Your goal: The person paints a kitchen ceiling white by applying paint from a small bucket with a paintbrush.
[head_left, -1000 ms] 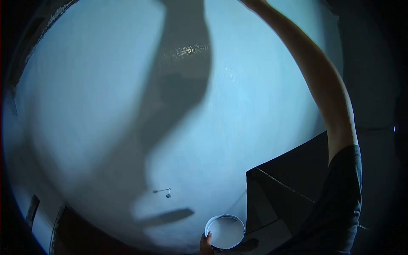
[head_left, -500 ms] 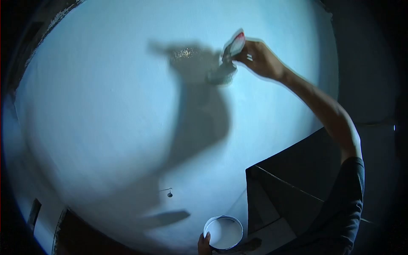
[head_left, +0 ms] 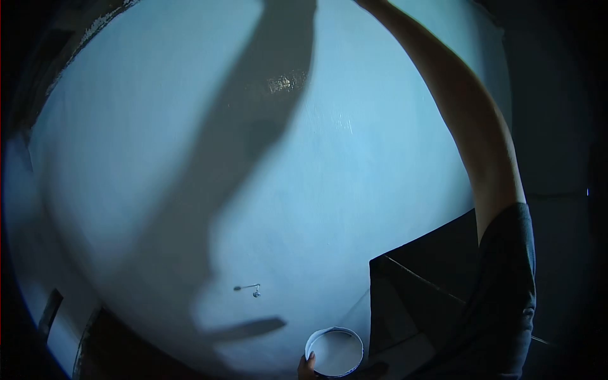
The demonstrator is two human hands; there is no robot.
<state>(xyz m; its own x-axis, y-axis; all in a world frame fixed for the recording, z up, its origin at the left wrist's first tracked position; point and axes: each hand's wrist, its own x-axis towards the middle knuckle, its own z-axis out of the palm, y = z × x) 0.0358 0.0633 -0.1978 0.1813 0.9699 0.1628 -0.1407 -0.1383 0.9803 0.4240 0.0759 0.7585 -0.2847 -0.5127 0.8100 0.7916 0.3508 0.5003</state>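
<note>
My left hand [head_left: 307,366] grips the rim of a round tub [head_left: 308,345] at the bottom of the view, its fingers partly cut off by the frame's edge. White paint [head_left: 337,352] fills the tub to below the rim. My right forearm [head_left: 437,69] stretches up along the pale wall [head_left: 373,183], and the hand itself is past the top edge, so whatever it holds is hidden. Wet, shiny streaks [head_left: 339,121] mark the wall left of the forearm.
A small metal fixture [head_left: 256,291] sticks out from the wall lower down, left of the tub. A broad arm shadow [head_left: 228,145] falls across the wall. Dark space [head_left: 430,272] with a thin pale line lies at the lower right.
My right hand, which held a paintbrush against the wall, has gone up out of view. Wet streaks now show near where the brush was. The tub has barely shifted.
</note>
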